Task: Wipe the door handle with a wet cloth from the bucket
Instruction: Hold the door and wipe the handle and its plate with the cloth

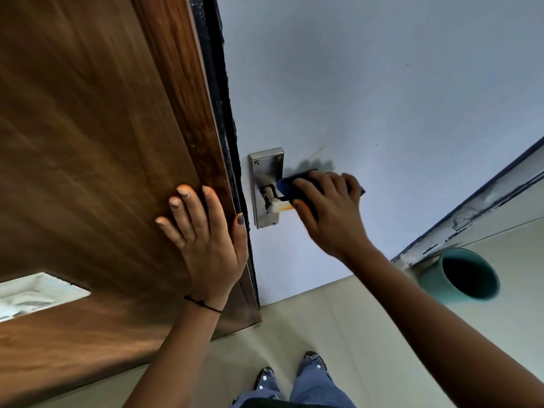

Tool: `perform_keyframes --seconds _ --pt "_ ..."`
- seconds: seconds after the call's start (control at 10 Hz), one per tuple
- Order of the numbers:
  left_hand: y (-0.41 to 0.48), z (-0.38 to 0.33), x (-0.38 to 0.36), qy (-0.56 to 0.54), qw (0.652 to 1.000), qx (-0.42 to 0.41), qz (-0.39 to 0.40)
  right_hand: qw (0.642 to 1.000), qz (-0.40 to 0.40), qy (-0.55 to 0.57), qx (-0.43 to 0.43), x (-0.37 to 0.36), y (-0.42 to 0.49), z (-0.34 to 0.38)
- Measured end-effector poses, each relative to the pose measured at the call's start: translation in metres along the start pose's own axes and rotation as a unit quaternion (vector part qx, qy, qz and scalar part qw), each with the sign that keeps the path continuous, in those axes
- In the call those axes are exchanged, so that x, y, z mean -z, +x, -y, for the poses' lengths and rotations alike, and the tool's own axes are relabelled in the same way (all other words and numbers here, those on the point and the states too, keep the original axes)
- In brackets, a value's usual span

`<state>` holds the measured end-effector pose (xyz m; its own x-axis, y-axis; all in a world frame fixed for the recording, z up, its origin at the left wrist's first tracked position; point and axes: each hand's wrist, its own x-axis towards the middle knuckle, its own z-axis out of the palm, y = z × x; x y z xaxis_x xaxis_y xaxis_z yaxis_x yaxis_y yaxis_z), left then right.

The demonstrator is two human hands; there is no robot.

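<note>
1. Two jean legs [312,387] and two shoes, cut off by the bottom edge.
2. Left hand [206,240] lies flat, fingers spread, on one brown door [88,142].
3. Right hand [326,207] is wrapped around one blue cloth [287,185], pressing it on the single door handle [275,201]; most of the lever is hidden.
4. One teal bucket [432,285] stands on the floor at right; its contents are too dark to see.

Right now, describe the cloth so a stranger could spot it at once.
Start at the pale blue door beside the brown wooden panel. On its left edge sits a steel handle plate. The cloth is the dark blue wad pressed on the handle there, under the right hand, the only deep blue thing nearby.
</note>
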<state>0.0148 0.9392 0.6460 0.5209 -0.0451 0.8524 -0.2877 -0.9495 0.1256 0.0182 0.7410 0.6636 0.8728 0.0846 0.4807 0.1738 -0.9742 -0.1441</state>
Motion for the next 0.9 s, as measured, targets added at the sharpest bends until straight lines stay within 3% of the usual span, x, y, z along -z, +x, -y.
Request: perform_keyframes --seconds 0.1,0.3,0.5,0.6,0.7,0.8,0.9 --pt "0.0 0.0 -0.001 0.004 1.0 0.002 0.001 1.0 -0.002 0.026 -0.014 -0.001 -0.001 0.006" --pt "-0.001 0.001 -0.001 0.004 1.0 -0.004 0.002 0.998 0.002 -0.016 0.057 -0.018 -0.012 0.036" --pt "0.0 0.001 0.0 0.001 1.0 -0.002 0.003 0.993 0.018 -0.058 0.102 -0.003 0.001 -0.019" --pt "0.001 0.0 0.0 0.001 1.0 -0.01 0.001 0.991 0.06 -0.044 0.115 0.005 0.008 -0.04" --pt "0.0 0.0 0.001 -0.002 1.0 -0.009 -0.001 0.991 0.11 0.024 0.072 0.01 0.012 -0.054" --pt "0.0 0.0 0.001 0.001 1.0 -0.014 0.002 0.941 0.137 0.296 -0.087 0.012 0.009 -0.055" --pt "0.0 -0.001 0.001 0.008 1.0 -0.012 0.003 0.826 0.076 0.51 -0.227 0.004 -0.002 -0.043"
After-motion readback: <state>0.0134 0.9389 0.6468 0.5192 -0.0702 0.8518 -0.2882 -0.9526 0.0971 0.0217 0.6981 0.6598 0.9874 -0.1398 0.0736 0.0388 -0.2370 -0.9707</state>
